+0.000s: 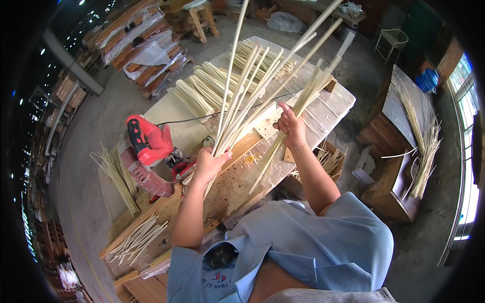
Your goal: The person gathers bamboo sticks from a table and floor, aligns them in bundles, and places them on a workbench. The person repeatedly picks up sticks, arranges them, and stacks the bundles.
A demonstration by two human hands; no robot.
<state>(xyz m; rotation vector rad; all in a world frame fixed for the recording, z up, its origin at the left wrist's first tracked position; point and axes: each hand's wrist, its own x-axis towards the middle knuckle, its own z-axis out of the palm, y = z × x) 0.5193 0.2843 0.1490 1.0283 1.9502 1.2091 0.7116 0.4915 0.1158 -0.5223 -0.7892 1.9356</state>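
My left hand (pixel 208 164) is closed around the lower part of a loose bunch of long pale rattan canes (pixel 242 108). Those canes fan out upward and away over the workbench. My right hand (pixel 294 127) grips a second, thinner group of canes (pixel 306 97), partly smeared by motion, slanting down toward the bench's near edge. One finger of that hand points upward, apart from the others. Left of my left hand stands a red power saw (pixel 149 141) with a black grip. Beneath both hands runs a wooden fence board (pixel 242 147) on the bench.
Tied-looking bundles of cut canes (pixel 194 98) lie across the far bench. More canes rest at the left (pixel 117 177) and front left (pixel 139 240). A box of offcuts (pixel 328 161) stands below the right edge. A side cabinet (pixel 389 116) bears long canes at right.
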